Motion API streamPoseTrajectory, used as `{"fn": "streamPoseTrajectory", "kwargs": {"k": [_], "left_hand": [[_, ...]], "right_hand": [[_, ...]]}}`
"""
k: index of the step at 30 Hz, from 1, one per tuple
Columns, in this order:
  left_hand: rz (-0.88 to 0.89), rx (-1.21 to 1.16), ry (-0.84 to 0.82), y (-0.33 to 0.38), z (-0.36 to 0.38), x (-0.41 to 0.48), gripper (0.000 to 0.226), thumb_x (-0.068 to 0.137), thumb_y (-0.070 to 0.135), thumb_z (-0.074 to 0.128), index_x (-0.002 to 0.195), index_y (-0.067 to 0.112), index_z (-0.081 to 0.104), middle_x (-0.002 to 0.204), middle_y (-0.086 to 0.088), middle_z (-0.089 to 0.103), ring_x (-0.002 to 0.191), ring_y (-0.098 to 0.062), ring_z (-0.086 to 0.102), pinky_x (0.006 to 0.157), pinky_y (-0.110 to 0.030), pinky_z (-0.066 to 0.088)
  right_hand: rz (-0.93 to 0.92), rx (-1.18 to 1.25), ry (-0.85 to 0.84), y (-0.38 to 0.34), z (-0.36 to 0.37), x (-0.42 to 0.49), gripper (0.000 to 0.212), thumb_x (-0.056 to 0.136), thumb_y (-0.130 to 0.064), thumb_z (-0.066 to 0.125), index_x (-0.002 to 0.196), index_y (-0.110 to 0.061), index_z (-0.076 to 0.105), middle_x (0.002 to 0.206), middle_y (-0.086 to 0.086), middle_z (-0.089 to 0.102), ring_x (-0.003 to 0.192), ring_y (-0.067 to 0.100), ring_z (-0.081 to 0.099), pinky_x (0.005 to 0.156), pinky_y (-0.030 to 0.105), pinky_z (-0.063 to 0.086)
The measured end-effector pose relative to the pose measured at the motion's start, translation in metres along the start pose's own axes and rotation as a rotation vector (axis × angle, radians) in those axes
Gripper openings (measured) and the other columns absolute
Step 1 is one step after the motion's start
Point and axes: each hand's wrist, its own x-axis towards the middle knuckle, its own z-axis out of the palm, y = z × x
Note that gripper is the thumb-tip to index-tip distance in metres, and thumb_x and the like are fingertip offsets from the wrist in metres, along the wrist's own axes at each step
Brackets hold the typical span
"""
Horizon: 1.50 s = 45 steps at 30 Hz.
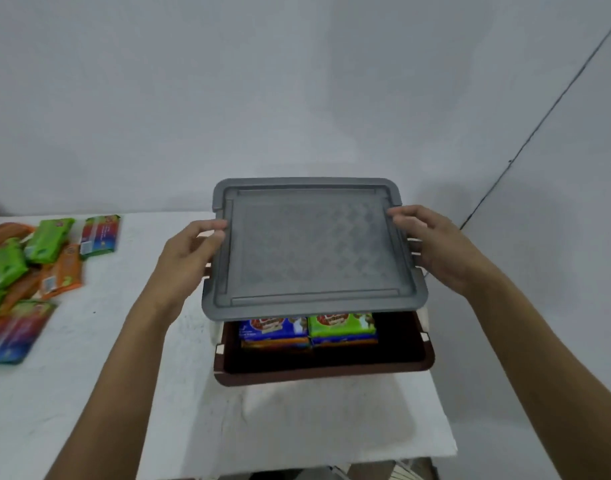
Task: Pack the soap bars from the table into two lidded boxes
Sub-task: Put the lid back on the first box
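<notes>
Both the left hand (pixel 189 258) and right hand (pixel 439 251) have a pinching grip on the side edges of the grey lid (pixel 311 251) above the box (pixel 324 370) of soap bars (pixel 307 330) on the surface (pixel 124 393); lowered off-centre as it hangs, it could seat crooked.

Mostly hidden under the grey lid (pixel 314 247), the box (pixel 324 370) and its packed soap bars (pixel 342 325); cut off at the picture's left and blurred past reading, loose soap bars (pixel 49 239) toward the table's (pixel 124 393) left edge.
</notes>
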Motion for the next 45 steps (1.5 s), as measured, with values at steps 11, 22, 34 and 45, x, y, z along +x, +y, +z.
{"fn": "streamPoseTrajectory", "kwargs": {"k": [11, 22, 34, 45], "left_hand": [[0.280, 0.742, 0.224, -0.053, 0.037, -0.063, 0.041, 0.096, 0.020, 0.054, 0.137, 0.019, 0.050, 0.123, -0.007, 0.059, 0.102, -0.026, 0.055, 0.087, -0.042, 0.047], [-0.192, 0.408, 0.146, -0.058, 0.037, -0.072, 0.056, 0.096, 0.046, 0.048, 0.146, 0.029, 0.031, 0.143, -0.012, 0.048, 0.123, -0.036, 0.052, 0.098, -0.050, 0.044], [0.019, 0.473, 0.211, -0.058, 0.039, -0.089, 0.053, 0.095, 0.035, 0.054, 0.144, 0.020, 0.042, 0.133, -0.011, 0.059, 0.114, -0.033, 0.060, 0.098, -0.044, 0.046], [0.005, 0.386, 0.139, -0.063, 0.041, -0.089, 0.060, 0.089, 0.045, 0.058, 0.145, 0.036, 0.037, 0.147, -0.002, 0.045, 0.127, -0.029, 0.051, 0.101, -0.044, 0.043]], "right_hand": [[-0.296, -0.761, 0.394, 0.082, 0.021, -0.056, 0.034, 0.096, -0.018, 0.054, 0.128, -0.016, 0.061, 0.107, 0.007, 0.059, 0.093, 0.020, 0.054, 0.087, 0.025, 0.040], [-0.191, -0.620, 0.275, 0.095, 0.023, -0.060, 0.035, 0.100, -0.023, 0.042, 0.130, -0.037, 0.052, 0.116, 0.006, 0.059, 0.103, 0.014, 0.051, 0.089, 0.023, 0.033], [-0.162, -0.465, 0.508, 0.091, 0.033, -0.078, 0.038, 0.092, -0.022, 0.059, 0.129, -0.014, 0.060, 0.114, 0.002, 0.070, 0.098, 0.018, 0.064, 0.086, 0.024, 0.046], [-0.147, -0.074, 0.397, 0.102, 0.032, -0.080, 0.037, 0.093, -0.012, 0.061, 0.122, -0.034, 0.063, 0.129, -0.007, 0.062, 0.112, 0.016, 0.061, 0.098, 0.039, 0.053]]}}
